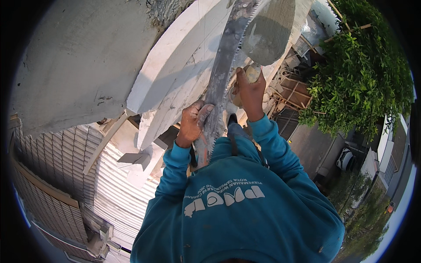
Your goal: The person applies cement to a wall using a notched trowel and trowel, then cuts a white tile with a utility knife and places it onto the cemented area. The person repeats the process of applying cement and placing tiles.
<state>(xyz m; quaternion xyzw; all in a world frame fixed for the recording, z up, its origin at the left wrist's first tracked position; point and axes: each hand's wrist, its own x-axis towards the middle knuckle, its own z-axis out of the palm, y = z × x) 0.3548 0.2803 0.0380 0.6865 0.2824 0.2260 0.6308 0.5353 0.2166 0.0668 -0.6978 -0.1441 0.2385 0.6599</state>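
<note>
Rooftops [118, 184] and a leafy tree [355, 70] flanked the pale ledge [162, 74], a jagged-edged board [223, 57] running up across it! Left hand [191, 125] curled round its near end, right hand [251, 97] closed on a speckled lump [253, 72]; steadying seemed underway, the next move likely wanting that left grip firm.

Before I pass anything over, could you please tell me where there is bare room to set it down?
The grey slab at upper left is mostly bare up to the curved white ledge; I cannot tell if it is level. Crowded: the left hand grips the jagged strip beside the right hand and its pale lump.
</note>
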